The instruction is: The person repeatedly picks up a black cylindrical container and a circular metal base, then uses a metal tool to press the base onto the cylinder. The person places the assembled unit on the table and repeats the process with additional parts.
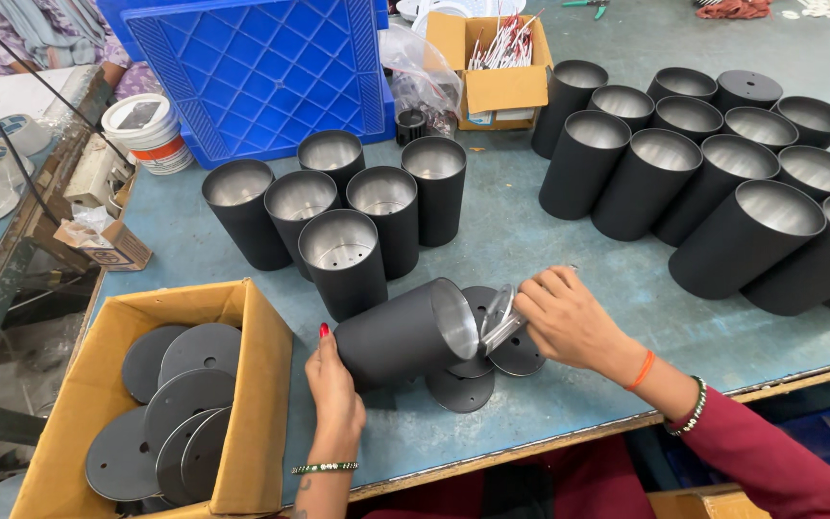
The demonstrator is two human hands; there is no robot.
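Lower centre of frame: left hand point(331, 383) gripping tilted black cylinder point(403, 332) on the table point(569, 288), right hand point(569, 322) pinching shiny metal disc point(498, 315) at its open mouth, dark round plates point(492, 360) beneath.

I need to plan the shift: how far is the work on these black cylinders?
Done: I cannot tell; six black metal cylinders stand together, open.
In hand: the left hand steadies a tilted black cylinder; the right hand holds a shiny round part at its mouth.
Left: probably the large group at right, and dark round plates in the cardboard box.
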